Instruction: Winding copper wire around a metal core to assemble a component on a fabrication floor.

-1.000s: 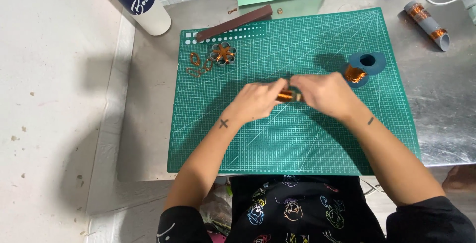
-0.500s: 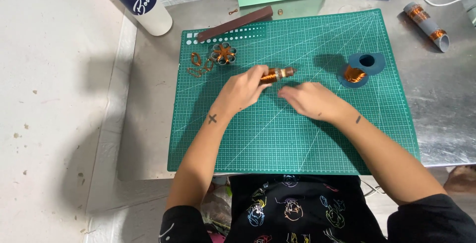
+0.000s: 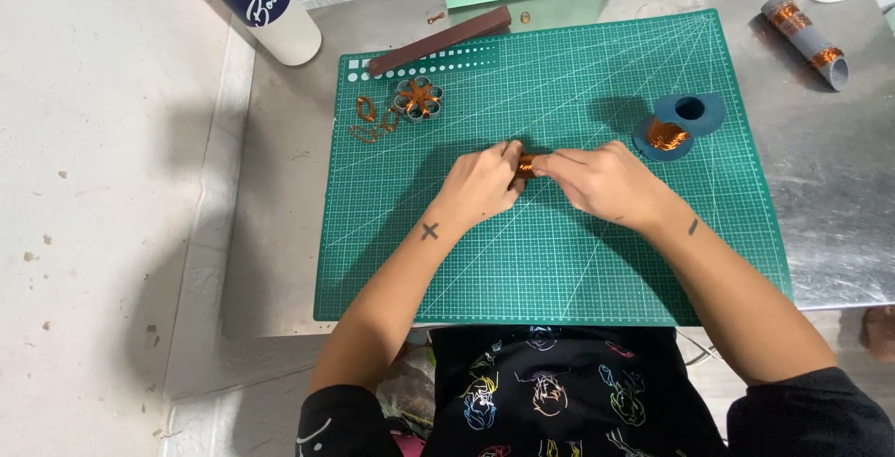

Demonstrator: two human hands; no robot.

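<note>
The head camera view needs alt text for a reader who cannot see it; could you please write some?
Seen from above, a person's left hand and right hand meet over a green cutting mat, pinching a small copper-wound piece between them. A blue spool of copper wire lies to the right, loose copper coils to the upper left.

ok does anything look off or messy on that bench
Nothing is spilled or broken. A few loose copper loops lie scattered on the green cutting mat beside the small round part. The grey tube lies askew off the mat. Both hands, left hand and right hand, pinch a small copper-wound piece.
</note>
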